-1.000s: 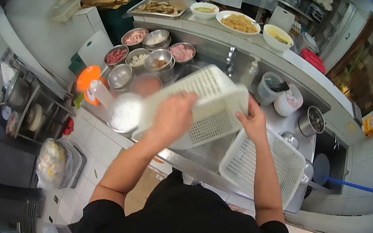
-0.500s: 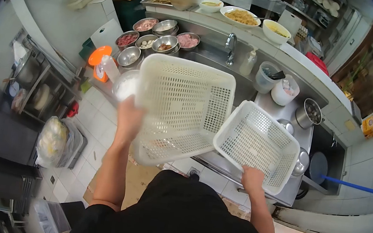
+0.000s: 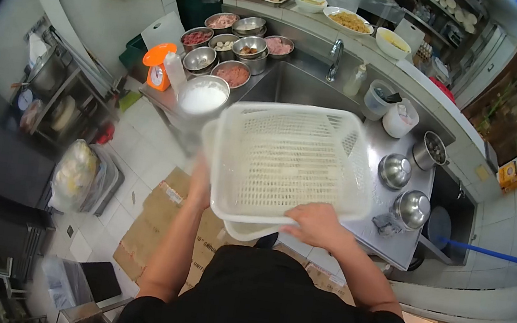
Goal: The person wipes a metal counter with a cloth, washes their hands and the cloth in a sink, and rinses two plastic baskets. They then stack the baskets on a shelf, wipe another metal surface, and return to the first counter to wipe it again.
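Two white plastic baskets are held over the sink's front edge, one overlapping the other. The upper basket (image 3: 290, 166) has slotted walls and is slightly blurred. Below it, the rim of the lower basket (image 3: 251, 230) shows at the front and left; most of it is hidden. My right hand (image 3: 315, 224) is closed around the upper basket's front rim. At the left side, my left hand (image 3: 201, 183) grips the lower basket's edge, with its fingers partly hidden behind it. A bowl of white powder (image 3: 204, 95) stands just beyond my left hand.
Metal bowls of raw meat (image 3: 231, 73) crowd the counter left of the sink (image 3: 307, 88), near an orange scale (image 3: 159, 63). Upturned metal bowls (image 3: 412, 209) lie on the right-hand steel counter. A faucet (image 3: 334, 60) rises behind. Cardboard (image 3: 161, 233) covers the floor.
The baskets were side by side, one in each hand. My right hand has brought the smaller one left, over the larger one. The upturned bowls and the meat bowls are now uncovered.
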Available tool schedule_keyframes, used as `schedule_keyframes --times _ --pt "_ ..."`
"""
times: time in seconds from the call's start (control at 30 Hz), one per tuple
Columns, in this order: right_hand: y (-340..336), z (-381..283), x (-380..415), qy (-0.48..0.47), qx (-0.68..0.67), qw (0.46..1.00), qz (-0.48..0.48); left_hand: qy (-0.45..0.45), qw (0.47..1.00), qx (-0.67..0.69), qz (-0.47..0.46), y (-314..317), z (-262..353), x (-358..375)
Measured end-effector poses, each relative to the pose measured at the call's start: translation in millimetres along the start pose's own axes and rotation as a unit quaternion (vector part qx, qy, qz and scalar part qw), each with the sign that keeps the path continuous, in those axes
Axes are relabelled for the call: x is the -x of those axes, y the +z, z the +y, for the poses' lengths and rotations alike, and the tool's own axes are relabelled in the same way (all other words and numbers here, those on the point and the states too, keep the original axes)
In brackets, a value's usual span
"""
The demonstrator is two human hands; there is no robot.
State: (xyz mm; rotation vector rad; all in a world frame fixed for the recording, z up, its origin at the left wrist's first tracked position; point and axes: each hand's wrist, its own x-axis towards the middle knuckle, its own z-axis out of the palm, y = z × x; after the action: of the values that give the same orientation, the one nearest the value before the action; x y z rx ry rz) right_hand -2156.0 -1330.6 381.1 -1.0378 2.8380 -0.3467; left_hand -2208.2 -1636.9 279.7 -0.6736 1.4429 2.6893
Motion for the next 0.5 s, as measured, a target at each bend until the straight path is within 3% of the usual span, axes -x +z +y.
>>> schedule_keyframes --times 0.03,0.07,0.1,0.13,0.17,0.23,0.3,0.33,0.4,0.43,0.47,0.5 --pt "4.6 -4.9 -5.4 -0.015 -0.042 0.998 -0.046 -0.046 0.991 0.121 -0.022 -0.2 5.7 10.2" --pt "7.6 -2.9 -7.8 -0.015 -0.040 0.998 -0.049 -0.073 0.994 0.013 0.082 -3.7 10.1 20.1" --pt "9.6 1.3 -9.2 0.032 -0.139 0.983 -0.112 -0.074 0.994 0.018 0.084 -16.9 2.9 23.8" --pt "12.5 5.4 -9.4 0.079 -0.235 0.953 -0.174 -0.040 0.990 -0.124 0.047 -34.1 -9.2 26.4" --pt "16.8 8.4 -7.1 0.076 -0.232 0.953 -0.179 -0.006 0.964 -0.265 0.009 -42.0 -14.0 33.3" --pt "24.4 21.0 2.4 0.088 -0.230 0.965 0.088 0.002 0.971 -0.238 0.035 -44.0 -18.0 44.7" --pt "30.7 51.7 1.8 0.124 -0.064 0.958 0.252 0.003 0.975 -0.218 0.051 -42.9 -26.5 52.4" --pt "40.5 70.9 -3.6 0.129 -0.063 0.957 0.252 0.027 0.970 -0.236 0.059 -51.9 -30.1 51.2" --pt "58.5 109.9 -15.5 0.222 0.044 0.908 0.354 0.058 0.957 -0.268 0.098 -56.6 -30.3 54.9" --pt "60.6 118.3 -17.4 0.223 0.045 0.907 0.354 0.058 0.957 -0.269 0.096 -61.8 -32.5 58.0" --pt "61.6 121.5 -24.0 0.301 -0.055 0.931 0.199 0.029 0.959 -0.257 0.117 -71.3 -33.8 62.8" --pt "63.2 123.4 -33.7 0.363 -0.153 0.919 0.037 0.003 0.959 -0.246 0.140 -80.4 -34.2 68.1"
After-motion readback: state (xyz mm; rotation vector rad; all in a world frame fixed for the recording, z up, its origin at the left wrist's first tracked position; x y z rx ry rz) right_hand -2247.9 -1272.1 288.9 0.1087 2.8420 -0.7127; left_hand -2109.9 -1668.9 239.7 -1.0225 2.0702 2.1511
